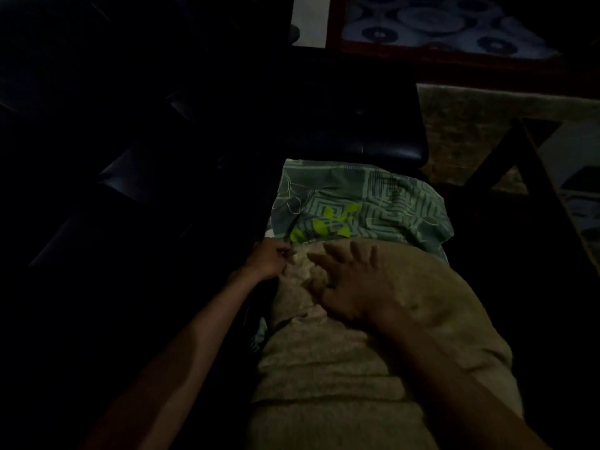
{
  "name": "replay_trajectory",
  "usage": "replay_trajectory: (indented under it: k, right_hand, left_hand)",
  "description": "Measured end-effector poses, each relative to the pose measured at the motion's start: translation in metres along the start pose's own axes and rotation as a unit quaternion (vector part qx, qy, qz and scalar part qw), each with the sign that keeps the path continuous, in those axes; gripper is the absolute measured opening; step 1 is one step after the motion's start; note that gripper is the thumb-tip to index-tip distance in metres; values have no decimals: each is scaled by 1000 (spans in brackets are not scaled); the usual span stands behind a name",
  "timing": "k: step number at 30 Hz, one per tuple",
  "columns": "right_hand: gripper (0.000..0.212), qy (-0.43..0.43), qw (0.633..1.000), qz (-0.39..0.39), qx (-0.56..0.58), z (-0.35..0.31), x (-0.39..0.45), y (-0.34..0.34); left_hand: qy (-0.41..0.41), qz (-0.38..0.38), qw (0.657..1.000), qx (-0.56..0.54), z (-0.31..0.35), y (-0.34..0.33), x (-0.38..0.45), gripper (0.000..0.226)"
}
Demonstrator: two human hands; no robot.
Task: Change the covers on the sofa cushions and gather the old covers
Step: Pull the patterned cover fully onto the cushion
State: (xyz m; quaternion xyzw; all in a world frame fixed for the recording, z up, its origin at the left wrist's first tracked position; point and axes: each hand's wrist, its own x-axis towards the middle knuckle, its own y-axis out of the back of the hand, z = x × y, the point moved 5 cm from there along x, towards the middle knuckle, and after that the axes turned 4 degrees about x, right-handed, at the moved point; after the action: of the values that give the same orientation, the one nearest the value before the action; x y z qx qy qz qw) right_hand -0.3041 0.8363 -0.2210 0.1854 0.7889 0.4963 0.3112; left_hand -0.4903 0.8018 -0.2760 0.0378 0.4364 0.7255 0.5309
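Fingers (285, 253) of the left hand (268, 261) pinched the edge of the beige cover, while the right hand (347, 287) lay spread flat on the cushion (341, 368). It lay on the dark sofa (130, 157), over a green patterned cover (360, 203). Soft, light and floppy by the look, the fabric seemed best gripped at its open hem.

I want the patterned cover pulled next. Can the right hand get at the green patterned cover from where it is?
Probably yes. The right hand lies open on the beige cushion, fingers pointing toward the green patterned cover, which lies just beyond the cushion's far end with nothing over it. The left hand pinches the cushion's edge off to the side.
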Motion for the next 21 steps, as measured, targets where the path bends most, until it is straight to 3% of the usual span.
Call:
replay_trajectory:
  k: [6,15,21]
  right_hand:
    - [85,7,1000,4,4,5,-8,3]
    - [88,12,1000,10,3,4,-21,3]
    - [88,15,1000,18,17,6,-22,1]
  left_hand:
    - [-35,-18,999,-28,-4,2,21,20]
    - [-115,61,981,-142,9,13,-10,12]
    - [-133,129,982,-46,22,18,-21,4]
